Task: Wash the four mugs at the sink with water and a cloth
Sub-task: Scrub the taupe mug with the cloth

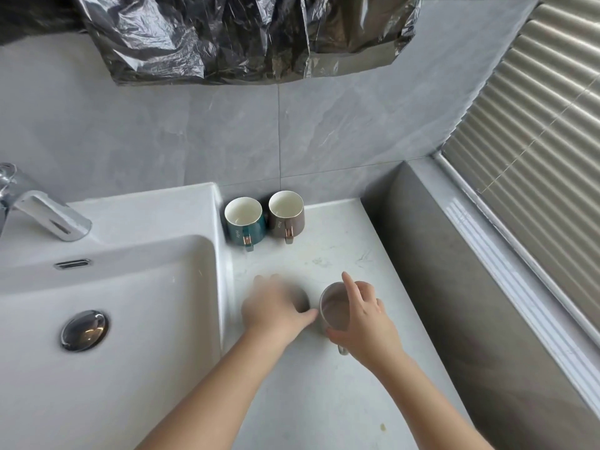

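Two mugs stand upright against the back wall of the counter: a teal mug (243, 224) and a brown-grey mug (287, 216), both with white insides and handles facing me. Nearer me, my right hand (363, 319) grips a pale grey mug (334, 311) from above at its rim, with the index finger sticking out straight. My left hand (276, 308) is blurred and spread just left of it, over a dark rounded thing (302, 297) that it mostly hides. The white sink (130, 287) lies to the left. No cloth is in view.
A chrome tap (45, 212) juts over the basin, whose drain plug (83, 329) sits at its bottom. The pale marble counter (324, 394) runs toward me. A grey ledge (454, 287) and window blinds (535, 125) bound the right side. Crumpled black plastic (227, 34) hangs overhead.
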Demonstrator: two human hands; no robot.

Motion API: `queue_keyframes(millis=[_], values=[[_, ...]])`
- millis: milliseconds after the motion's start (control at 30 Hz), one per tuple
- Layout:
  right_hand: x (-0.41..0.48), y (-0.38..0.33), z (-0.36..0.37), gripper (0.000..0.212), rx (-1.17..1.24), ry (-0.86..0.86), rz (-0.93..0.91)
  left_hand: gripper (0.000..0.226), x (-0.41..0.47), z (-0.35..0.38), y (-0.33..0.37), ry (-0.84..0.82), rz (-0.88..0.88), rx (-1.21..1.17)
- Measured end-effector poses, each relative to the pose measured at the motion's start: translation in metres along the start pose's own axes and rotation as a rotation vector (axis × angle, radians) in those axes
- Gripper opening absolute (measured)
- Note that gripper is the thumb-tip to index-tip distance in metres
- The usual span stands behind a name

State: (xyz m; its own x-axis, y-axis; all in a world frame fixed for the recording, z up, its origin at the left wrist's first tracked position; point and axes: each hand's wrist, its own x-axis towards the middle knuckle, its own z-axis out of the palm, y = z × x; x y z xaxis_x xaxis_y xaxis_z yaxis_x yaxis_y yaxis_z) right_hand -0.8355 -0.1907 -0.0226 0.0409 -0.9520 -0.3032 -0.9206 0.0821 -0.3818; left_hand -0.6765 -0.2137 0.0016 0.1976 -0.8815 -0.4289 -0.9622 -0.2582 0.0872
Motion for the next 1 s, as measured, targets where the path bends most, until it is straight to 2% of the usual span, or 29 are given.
queue_keyframes(millis=[167,233,300,433,500,567,700,933,1000], values=[[-0.010,0.010,0.014,0.100,0.208,0.034,0.034,0.089,-0.008,0.008,-0.009,0.048,-0.007,-0.081],[-0.018,0.013,0.024,0.103,0.364,0.102,0.077,0.092,-0.016,0.017,-0.015,0.046,-0.033,-0.259],[-0.027,0.014,0.030,0.103,0.525,0.158,0.197,0.084,-0.025,0.031,-0.020,0.028,-0.091,-0.522],[-0.033,0.016,0.042,0.078,0.835,0.099,0.448,0.024,-0.035,0.055,-0.025,0.045,-0.234,-1.002],[-0.034,0.016,0.045,0.066,0.926,0.069,0.486,0.020,-0.038,0.065,-0.025,0.023,-0.290,-1.163],[-0.037,0.014,0.042,0.043,0.999,0.021,0.493,0.026,-0.041,0.071,-0.024,-0.013,-0.329,-1.267],[-0.040,0.011,0.043,0.028,1.106,-0.048,0.440,0.040,-0.047,0.081,-0.022,0.010,-0.326,-1.274],[-0.041,0.011,0.054,0.029,1.226,0.009,0.367,0.009,-0.051,0.094,-0.014,0.095,-0.177,-1.281],[-0.040,0.011,0.055,0.031,1.227,0.020,0.347,0.009,-0.053,0.093,-0.012,0.117,-0.128,-1.269]])
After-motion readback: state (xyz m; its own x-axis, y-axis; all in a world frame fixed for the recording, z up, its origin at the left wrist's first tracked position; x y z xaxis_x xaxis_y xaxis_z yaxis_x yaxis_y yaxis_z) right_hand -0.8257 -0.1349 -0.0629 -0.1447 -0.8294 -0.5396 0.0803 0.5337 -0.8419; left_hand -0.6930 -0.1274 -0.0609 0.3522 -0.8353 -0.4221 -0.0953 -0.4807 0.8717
